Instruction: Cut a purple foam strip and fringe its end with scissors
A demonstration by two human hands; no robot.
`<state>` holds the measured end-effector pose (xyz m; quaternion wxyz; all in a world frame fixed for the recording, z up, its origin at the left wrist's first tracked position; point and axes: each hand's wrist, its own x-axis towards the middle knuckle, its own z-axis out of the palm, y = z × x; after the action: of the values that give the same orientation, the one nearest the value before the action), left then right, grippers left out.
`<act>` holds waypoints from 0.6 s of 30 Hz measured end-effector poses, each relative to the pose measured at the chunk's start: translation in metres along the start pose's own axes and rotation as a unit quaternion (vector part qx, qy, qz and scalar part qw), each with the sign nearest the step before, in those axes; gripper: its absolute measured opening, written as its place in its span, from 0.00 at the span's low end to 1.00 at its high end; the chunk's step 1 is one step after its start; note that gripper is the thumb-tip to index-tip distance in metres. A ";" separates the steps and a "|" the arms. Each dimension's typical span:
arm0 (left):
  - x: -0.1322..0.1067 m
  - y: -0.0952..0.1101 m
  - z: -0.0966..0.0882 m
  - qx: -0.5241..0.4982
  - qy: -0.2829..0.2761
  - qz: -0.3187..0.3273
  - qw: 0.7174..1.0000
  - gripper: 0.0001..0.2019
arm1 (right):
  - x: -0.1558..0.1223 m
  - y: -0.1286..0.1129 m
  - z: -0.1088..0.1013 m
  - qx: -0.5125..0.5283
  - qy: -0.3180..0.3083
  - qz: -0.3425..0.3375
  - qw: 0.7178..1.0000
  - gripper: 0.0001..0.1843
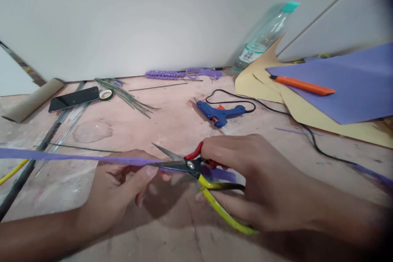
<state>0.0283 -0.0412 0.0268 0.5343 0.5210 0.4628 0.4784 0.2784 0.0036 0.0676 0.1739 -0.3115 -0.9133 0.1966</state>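
My left hand [123,190] pinches a long purple paper strip [76,157] between thumb and fingers. The strip runs off the left edge of the view, and its other end shows behind the scissors. In my right hand [260,180] are scissors [190,165] with red and yellow handles, my fingers wrapped round them. Their blades are parted and point left, the lower one lying along the strip near my left thumb. Whether the blades touch the strip I cannot tell.
A blue glue gun [217,112] with a black cord lies beyond my hands. Purple sheets [362,90], an orange cutter [303,85] and a leaning bottle [260,41] are at right. Green wires [129,100], tape [106,95], a phone [73,99] and a cardboard tube [33,100] lie at left.
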 end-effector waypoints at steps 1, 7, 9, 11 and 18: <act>0.000 0.001 0.000 0.002 0.002 0.005 1.000 0.05 | 0.000 0.000 -0.001 0.000 -0.010 -0.003 1.000 0.01; -0.002 0.002 0.000 -0.038 0.000 -0.008 0.999 0.02 | -0.003 -0.002 -0.001 -0.021 -0.006 -0.032 0.999 0.04; -0.004 0.000 0.001 -0.050 -0.007 -0.028 0.998 0.02 | -0.004 -0.003 0.001 -0.029 0.004 -0.050 0.998 0.05; -0.006 -0.002 0.001 -0.060 -0.016 -0.047 0.997 0.03 | -0.005 -0.005 0.003 -0.038 0.013 -0.065 0.997 0.05; -0.007 -0.005 -0.002 -0.080 -0.053 -0.041 0.995 0.10 | -0.005 -0.008 0.007 -0.041 -0.011 -0.050 0.998 0.05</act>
<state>0.0260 -0.0481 0.0214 0.6172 0.4820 0.4146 0.4634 0.2746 -0.0071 0.0645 0.1610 -0.2704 -0.9367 0.1538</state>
